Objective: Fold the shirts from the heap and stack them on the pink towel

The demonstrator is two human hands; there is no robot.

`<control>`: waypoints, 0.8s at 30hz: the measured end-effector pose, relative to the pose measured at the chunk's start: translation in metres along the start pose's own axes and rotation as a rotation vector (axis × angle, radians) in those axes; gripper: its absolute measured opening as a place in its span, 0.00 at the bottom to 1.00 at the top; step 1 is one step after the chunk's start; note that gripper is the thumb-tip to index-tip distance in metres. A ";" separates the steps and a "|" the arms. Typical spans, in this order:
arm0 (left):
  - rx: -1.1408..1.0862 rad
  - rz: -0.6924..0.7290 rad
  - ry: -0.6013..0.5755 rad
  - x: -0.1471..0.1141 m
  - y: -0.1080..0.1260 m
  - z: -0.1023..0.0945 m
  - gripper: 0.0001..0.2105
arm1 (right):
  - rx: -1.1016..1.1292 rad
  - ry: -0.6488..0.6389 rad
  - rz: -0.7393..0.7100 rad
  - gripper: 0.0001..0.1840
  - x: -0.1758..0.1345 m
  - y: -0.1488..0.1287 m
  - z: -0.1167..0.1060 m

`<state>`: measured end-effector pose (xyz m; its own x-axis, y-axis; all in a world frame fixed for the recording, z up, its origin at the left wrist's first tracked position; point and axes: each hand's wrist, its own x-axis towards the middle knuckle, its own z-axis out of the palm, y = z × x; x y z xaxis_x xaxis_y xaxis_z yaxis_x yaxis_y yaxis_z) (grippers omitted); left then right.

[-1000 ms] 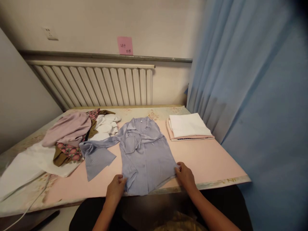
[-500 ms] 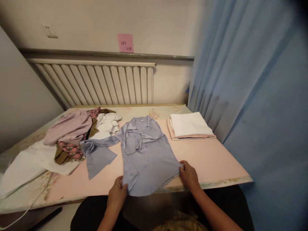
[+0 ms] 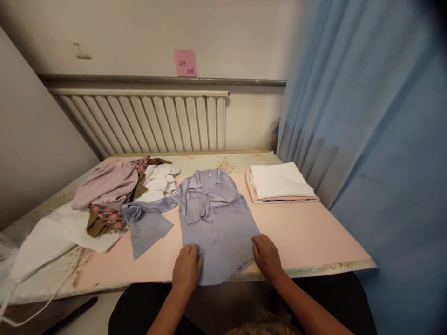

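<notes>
A blue-grey ribbed shirt (image 3: pixel 228 237) lies front up on the pink sheet, collar pointing away from me and bottom hem hanging slightly over the table's front edge. One sleeve stretches out to the left; the other is folded across the chest. My left hand (image 3: pixel 187 267) is closed on the shirt's left side near the hem, fingers curled over the cloth. On the opposite side edge, a little higher, my right hand (image 3: pixel 267 256) pinches the fabric. My fingertips are partly hidden against the cloth.
Left of the shirt is a heap of crumpled clothes (image 3: pixel 106 184) in mauve, floral, brown and white. A folded stack (image 3: pixel 281 180) with white on top sits at the right, near a blue curtain (image 3: pixel 377 139). A white cord (image 3: pixel 52 298) hangs at the lower left.
My left hand has shifted inward and up along the shirt's left side. The right hand has moved slightly inward too, and the lower part of the shirt is narrower between them.
</notes>
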<state>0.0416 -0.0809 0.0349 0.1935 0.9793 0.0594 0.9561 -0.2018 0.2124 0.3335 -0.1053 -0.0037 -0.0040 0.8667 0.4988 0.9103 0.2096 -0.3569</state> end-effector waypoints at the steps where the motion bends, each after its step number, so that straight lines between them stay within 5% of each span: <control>1: 0.007 -0.004 -0.029 0.002 0.001 0.001 0.10 | -0.001 -0.015 0.003 0.11 -0.001 0.000 0.001; 7: -0.009 -0.096 -0.031 0.004 -0.012 0.000 0.14 | 0.000 -0.018 0.008 0.12 -0.002 0.001 0.001; 15: -0.128 -0.450 0.101 -0.029 -0.061 -0.014 0.12 | -0.012 -0.039 0.016 0.11 -0.003 0.002 0.003; 24: -0.162 -0.470 -0.009 -0.039 -0.084 -0.008 0.09 | -0.007 -0.032 0.009 0.11 -0.004 0.002 0.003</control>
<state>-0.0484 -0.1022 0.0229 -0.2474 0.9649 -0.0876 0.8940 0.2622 0.3633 0.3343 -0.1069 -0.0090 -0.0093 0.8827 0.4698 0.9132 0.1989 -0.3557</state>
